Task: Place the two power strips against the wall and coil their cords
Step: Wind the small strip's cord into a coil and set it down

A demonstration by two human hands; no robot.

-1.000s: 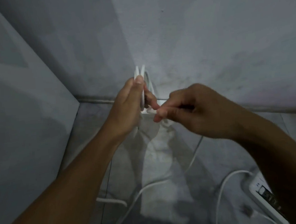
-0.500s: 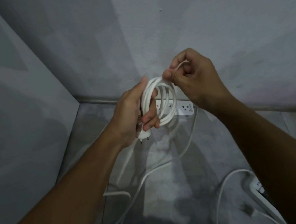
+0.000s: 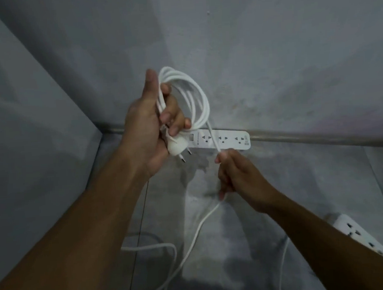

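Observation:
My left hand point(image 3: 149, 123) grips a coil of white cord point(image 3: 191, 92) with several loops, raised above the floor; the white plug point(image 3: 177, 147) sticks out below my fingers, pins down. My right hand point(image 3: 235, 173) is lower and to the right, fingers curled round the loose run of the same cord point(image 3: 198, 226), which trails down to the floor. One white power strip point(image 3: 225, 140) lies flat along the foot of the wall, behind my hands. A second white power strip point(image 3: 360, 235) lies at the lower right, partly hidden by my right forearm.
Grey wall point(image 3: 270, 60) ahead, and a grey panel point(image 3: 27, 145) on the left forming a corner. Loose white cord point(image 3: 152, 247) curls across the grey concrete floor point(image 3: 251, 265) between my arms.
The coil in my left hand has gained a loop and risen. My right hand came down from beside the top of the coil to below it, sliding along the loose cord.

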